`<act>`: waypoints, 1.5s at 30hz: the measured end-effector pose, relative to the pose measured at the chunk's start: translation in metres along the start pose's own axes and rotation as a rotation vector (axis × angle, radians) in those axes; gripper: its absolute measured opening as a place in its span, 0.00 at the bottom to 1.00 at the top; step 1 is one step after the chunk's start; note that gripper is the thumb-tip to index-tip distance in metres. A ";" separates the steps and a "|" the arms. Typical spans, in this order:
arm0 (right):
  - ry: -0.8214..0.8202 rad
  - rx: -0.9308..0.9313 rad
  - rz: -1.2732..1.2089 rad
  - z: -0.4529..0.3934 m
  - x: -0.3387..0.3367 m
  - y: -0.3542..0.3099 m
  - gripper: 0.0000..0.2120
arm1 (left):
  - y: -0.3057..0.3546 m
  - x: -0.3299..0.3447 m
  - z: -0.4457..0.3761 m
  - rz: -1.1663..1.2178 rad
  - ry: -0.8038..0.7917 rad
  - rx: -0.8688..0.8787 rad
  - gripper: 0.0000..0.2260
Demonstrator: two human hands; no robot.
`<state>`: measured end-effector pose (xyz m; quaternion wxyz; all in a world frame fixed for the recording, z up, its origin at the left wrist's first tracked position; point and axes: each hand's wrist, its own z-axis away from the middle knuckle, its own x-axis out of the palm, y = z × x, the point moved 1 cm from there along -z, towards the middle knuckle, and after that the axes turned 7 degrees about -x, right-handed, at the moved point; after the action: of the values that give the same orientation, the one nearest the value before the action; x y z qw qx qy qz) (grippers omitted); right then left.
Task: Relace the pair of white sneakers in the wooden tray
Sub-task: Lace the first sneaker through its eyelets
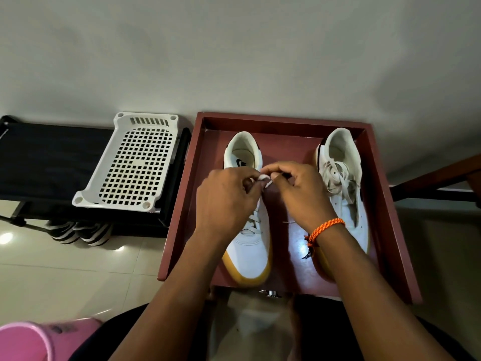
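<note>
Two white sneakers with yellow soles stand in a reddish wooden tray (385, 194), toes toward me. The left sneaker (248, 254) has lace crossed through its lower eyelets. My left hand (225, 201) and my right hand (303, 194) meet over its upper eyelets, both pinching the white lace (265, 178) between fingertips. The right sneaker (346, 183) has a loose bundle of lace (337, 175) piled on its tongue, and its eyelets look bare. An orange braided band (325, 229) circles my right wrist.
A white perforated plastic basket (130, 162) rests on a black rack (46, 162) left of the tray, with striped shoes (80, 231) on the tiled floor beneath. A pink bucket (26, 342) stands at the bottom left. A dark wooden edge (442, 175) runs at the right.
</note>
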<state>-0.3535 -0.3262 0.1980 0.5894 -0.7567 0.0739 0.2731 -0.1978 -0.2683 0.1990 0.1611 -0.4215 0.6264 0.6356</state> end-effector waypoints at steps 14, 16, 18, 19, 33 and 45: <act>-0.124 -0.060 -0.146 0.008 0.016 -0.020 0.07 | -0.007 -0.031 -0.013 0.970 -0.164 -0.431 0.11; -0.211 -0.018 -0.220 0.012 0.020 -0.019 0.08 | -0.007 -0.032 -0.013 0.981 -0.163 -0.444 0.11; -0.202 -0.026 -0.251 0.011 0.016 -0.018 0.09 | -0.008 -0.032 -0.013 1.002 -0.148 -0.472 0.11; -0.219 -0.022 -0.249 0.009 0.009 -0.019 0.09 | -0.009 -0.033 -0.014 1.012 -0.135 -0.482 0.11; -0.202 -0.028 -0.235 0.008 0.014 -0.027 0.09 | -0.010 -0.030 -0.013 0.967 -0.225 -0.424 0.09; -0.656 0.133 0.048 0.009 -0.037 -0.011 0.09 | -0.015 -0.033 -0.015 1.020 -0.159 -0.460 0.09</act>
<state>-0.3825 -0.3222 0.2248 0.6233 -0.5862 -0.0841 0.5106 -0.1625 -0.2690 0.2150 -0.2162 -0.0405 0.5820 0.7829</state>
